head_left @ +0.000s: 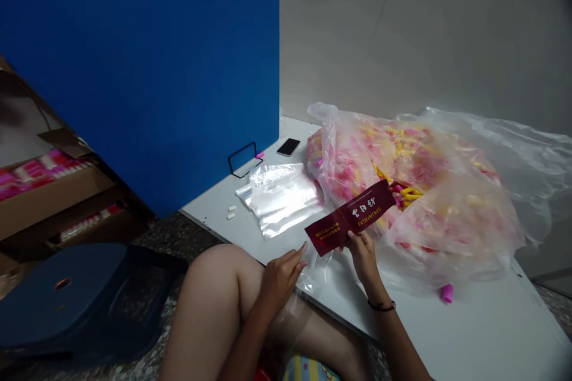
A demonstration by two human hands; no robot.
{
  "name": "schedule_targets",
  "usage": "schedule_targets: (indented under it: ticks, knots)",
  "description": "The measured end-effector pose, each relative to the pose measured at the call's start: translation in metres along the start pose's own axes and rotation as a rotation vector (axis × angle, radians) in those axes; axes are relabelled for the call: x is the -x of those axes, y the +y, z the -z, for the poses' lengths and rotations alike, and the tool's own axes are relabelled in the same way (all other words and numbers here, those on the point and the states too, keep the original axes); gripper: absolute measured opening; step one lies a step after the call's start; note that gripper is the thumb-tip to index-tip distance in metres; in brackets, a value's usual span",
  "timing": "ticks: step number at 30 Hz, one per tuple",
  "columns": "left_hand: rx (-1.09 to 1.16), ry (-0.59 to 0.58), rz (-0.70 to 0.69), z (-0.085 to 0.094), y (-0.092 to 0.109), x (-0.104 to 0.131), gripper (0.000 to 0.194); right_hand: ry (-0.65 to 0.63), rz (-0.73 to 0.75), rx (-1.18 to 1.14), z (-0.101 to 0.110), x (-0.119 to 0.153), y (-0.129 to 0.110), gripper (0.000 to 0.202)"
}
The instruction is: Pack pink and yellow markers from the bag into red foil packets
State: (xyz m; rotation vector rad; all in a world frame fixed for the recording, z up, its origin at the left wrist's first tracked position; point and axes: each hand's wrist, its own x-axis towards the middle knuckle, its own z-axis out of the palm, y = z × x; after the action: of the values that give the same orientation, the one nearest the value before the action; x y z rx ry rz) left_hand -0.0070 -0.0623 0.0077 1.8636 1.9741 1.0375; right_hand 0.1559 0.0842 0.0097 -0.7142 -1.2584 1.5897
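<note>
A dark red printed card (330, 231), long and creased across the middle, is pinched at its lower edge by my right hand (361, 250). Just left of it, my left hand (283, 274) has its fingers closed on a clear plastic bag (313, 274) at the table's front edge. A stack of clear plastic bags (286, 199) lies behind my hands. On the right, a large translucent sack (447, 220) stands open, full of pink and yellow pieces (409, 195).
A phone (288, 147) and a black wire stand (243, 161) are at the back of the white table (491, 333). One pink tube (447, 293) lies at the right. A blue panel (156, 71), dark stool (67, 297) and boxes of pink items (58, 190) are at the left.
</note>
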Motion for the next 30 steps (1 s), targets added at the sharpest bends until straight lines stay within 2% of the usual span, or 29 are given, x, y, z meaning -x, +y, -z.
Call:
schedule_targets:
  ticks: [5, 11, 13, 18, 22, 24, 28, 30]
  knots:
    - [0.048, -0.021, 0.017, 0.003, -0.001, 0.001, 0.042, -0.038, -0.079, 0.027, 0.004, -0.002, 0.001, 0.026]
    - [0.088, 0.006, 0.021, 0.002, -0.005, 0.002, 0.04, 0.09, -0.092, -0.053, 0.008, -0.003, 0.0, 0.026]
    - [0.106, -0.008, 0.021, 0.003, -0.003, 0.002, 0.037, 0.008, -0.117, 0.037, 0.008, -0.003, 0.0, 0.026]
    - [0.203, -0.016, 0.057, 0.006, 0.005, -0.001, 0.028, -0.348, -0.132, 0.266, 0.001, 0.002, -0.001, 0.031]
    - [0.261, -0.012, 0.153, 0.004, 0.004, -0.003, 0.023, -0.462, -0.12, 0.327, -0.002, 0.005, -0.002, 0.029]
    - [0.317, -0.006, 0.202, 0.001, 0.002, -0.004, 0.02, -0.45, -0.106, 0.342, -0.001, 0.005, -0.004, 0.031]
    - [0.491, -0.043, 0.258, -0.006, 0.003, -0.004, 0.017, -0.215, -0.024, 0.242, 0.002, 0.002, -0.008, 0.03]
    - [0.627, -0.1, 0.266, -0.009, 0.005, -0.003, 0.015, -0.168, -0.033, 0.202, 0.002, 0.002, -0.01, 0.028]
